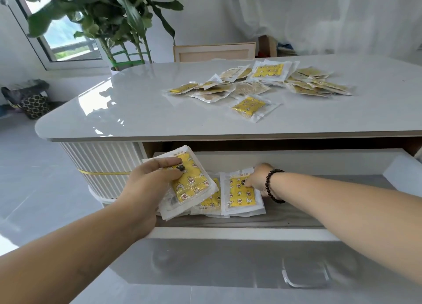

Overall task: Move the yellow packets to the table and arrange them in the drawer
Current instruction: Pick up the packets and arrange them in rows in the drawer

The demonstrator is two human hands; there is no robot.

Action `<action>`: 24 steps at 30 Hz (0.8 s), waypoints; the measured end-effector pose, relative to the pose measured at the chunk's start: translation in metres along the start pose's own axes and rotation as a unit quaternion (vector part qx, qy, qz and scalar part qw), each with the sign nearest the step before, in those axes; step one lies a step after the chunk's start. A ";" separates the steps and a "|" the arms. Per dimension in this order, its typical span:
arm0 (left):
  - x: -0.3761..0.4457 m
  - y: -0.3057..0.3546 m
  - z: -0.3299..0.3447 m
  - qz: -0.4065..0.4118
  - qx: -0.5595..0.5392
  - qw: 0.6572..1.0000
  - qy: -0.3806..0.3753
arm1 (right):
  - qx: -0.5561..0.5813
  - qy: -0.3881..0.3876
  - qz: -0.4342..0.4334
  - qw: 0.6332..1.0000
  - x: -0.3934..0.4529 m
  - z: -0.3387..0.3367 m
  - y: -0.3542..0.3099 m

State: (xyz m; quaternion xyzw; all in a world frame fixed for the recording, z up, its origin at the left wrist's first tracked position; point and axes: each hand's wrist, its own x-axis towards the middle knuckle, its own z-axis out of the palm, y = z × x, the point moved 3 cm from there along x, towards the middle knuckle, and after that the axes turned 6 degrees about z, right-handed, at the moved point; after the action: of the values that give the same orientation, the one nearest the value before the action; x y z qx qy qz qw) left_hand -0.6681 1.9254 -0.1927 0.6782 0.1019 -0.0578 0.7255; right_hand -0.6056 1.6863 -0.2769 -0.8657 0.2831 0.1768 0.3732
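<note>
The drawer point(239, 233) under the table top stands pulled out. My left hand point(148, 180) grips a small stack of yellow packets point(189, 185), tilted, over the drawer's left end. My right hand point(260, 180) pinches the top edge of another yellow packet point(242, 195) that lies on packets inside the drawer. A third packet point(211, 201) shows between the two. On the table top lies a loose heap of yellow packets point(262, 82), with one single packet point(250, 107) a little nearer to me.
The glossy white table point(127, 111) has a rounded left end and a ribbed base point(102, 166). A potted plant point(118, 22) and a window stand behind on the left, a chair back point(214, 52) beyond the table, a bag point(32, 100) on the floor at left.
</note>
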 end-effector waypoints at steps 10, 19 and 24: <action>-0.001 0.001 0.010 0.032 0.051 0.997 -0.047 | -0.167 0.099 -0.052 0.980 -0.030 -0.024 -0.014; 0.008 -0.001 0.060 0.074 0.143 0.981 -0.110 | 0.293 -0.194 -0.101 0.931 -0.075 -0.029 -0.003; 0.011 -0.013 0.096 0.067 0.171 0.974 -0.135 | 0.302 -0.207 -0.118 0.923 -0.073 -0.038 0.018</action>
State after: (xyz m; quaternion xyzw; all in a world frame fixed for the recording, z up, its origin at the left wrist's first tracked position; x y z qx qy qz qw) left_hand -0.6535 1.8292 -0.2023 0.7835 -0.0545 -0.1168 0.6079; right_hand -0.6698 1.6746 -0.2239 -0.6833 0.1353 0.2129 0.6852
